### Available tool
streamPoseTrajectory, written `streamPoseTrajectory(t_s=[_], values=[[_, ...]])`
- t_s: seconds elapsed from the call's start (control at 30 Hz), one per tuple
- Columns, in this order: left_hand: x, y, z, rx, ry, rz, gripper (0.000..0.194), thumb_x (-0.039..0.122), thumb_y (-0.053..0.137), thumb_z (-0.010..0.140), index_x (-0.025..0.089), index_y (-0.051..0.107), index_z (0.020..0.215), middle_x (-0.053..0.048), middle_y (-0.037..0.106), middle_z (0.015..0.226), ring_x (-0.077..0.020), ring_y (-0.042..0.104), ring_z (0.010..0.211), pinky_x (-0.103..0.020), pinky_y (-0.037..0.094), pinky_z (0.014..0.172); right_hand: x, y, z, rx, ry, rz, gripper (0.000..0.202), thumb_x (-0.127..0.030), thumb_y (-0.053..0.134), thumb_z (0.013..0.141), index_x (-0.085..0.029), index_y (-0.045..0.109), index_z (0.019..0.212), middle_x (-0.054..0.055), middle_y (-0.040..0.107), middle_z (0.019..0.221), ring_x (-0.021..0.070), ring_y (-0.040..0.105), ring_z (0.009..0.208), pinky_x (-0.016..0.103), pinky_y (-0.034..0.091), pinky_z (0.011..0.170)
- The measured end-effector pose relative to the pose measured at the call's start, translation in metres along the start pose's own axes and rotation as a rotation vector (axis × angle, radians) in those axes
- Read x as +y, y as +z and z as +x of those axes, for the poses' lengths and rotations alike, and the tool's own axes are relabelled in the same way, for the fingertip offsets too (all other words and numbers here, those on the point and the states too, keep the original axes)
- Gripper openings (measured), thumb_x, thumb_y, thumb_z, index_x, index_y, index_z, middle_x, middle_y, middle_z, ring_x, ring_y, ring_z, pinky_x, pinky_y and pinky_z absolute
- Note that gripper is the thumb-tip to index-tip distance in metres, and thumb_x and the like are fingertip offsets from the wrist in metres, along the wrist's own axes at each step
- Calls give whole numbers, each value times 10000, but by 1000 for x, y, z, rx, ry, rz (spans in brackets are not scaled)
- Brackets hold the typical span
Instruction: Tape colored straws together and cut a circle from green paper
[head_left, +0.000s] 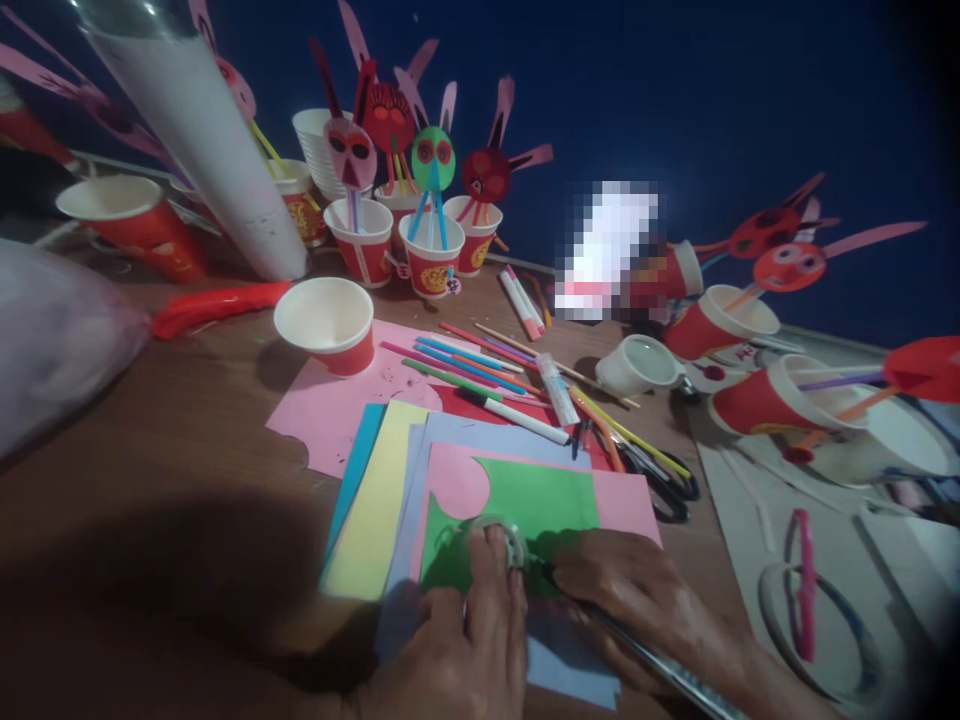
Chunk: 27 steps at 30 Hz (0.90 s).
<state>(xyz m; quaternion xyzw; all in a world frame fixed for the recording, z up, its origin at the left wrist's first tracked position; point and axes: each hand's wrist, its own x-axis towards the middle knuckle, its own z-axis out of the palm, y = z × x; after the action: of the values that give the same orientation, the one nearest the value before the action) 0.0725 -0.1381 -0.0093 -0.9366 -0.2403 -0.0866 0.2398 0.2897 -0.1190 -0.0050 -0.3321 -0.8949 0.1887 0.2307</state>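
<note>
A round, pale, see-through ring (504, 533), possibly a tape roll, lies flat on a green sheet of paper (544, 490). My left hand (480, 630) presses it down with its fingers held together. My right hand (637, 590) grips a slim, shiny pen (652, 660), its point near the ring's right edge. The green sheet, with a round notch in its upper left corner, rests on a pink sheet (626, 500). Below that are a yellow sheet (382, 510), a blue sheet (352, 490) and pale lilac paper (450, 430).
Behind the papers are drinking straws (465, 355), a glue stick (555, 390), a marker (525, 420) and black-handled scissors (667, 490). Red paper cups with eared paper faces (433, 160) line the back. A paper cup (326, 325) and a white tube (202, 140) stand left.
</note>
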Motion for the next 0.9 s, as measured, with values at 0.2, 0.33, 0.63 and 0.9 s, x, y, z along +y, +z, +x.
streamPoseTrajectory(t_s=[0.2, 0.33, 0.63, 0.9], values=[[3, -4, 1, -50, -45, -9, 442, 379, 449, 813, 50, 582, 1076, -196, 646, 1068, -328, 591, 990, -322, 355, 482, -2, 0, 0, -28, -16, 14, 104, -138, 426, 868, -199, 506, 895, -5, 573, 635, 118, 508, 562, 237, 383, 532], [4, -5, 1, -83, -51, 6, 435, 351, 429, 836, 43, 556, 1116, -195, 632, 1100, -317, 574, 1022, -322, 371, 526, -4, 0, 1, -40, -74, -2, 138, -116, 410, 859, -200, 512, 897, 0, 567, 641, 119, 490, 551, 243, 356, 510], [4, -7, 1, -105, -39, -31, 454, 368, 479, 820, 32, 547, 1117, -216, 612, 1123, -337, 553, 1043, -349, 376, 564, -5, 4, 0, -68, -144, -63, 142, -69, 429, 795, -187, 507, 809, -1, 520, 602, 135, 421, 540, 261, 303, 490], [3, -5, 2, -54, -15, 18, 391, 320, 536, 772, 94, 597, 1085, -173, 648, 1082, -327, 576, 1012, -334, 370, 498, -7, 4, 3, -40, -162, -15, 144, -70, 410, 833, -174, 502, 796, -2, 499, 598, 130, 408, 540, 253, 271, 498]])
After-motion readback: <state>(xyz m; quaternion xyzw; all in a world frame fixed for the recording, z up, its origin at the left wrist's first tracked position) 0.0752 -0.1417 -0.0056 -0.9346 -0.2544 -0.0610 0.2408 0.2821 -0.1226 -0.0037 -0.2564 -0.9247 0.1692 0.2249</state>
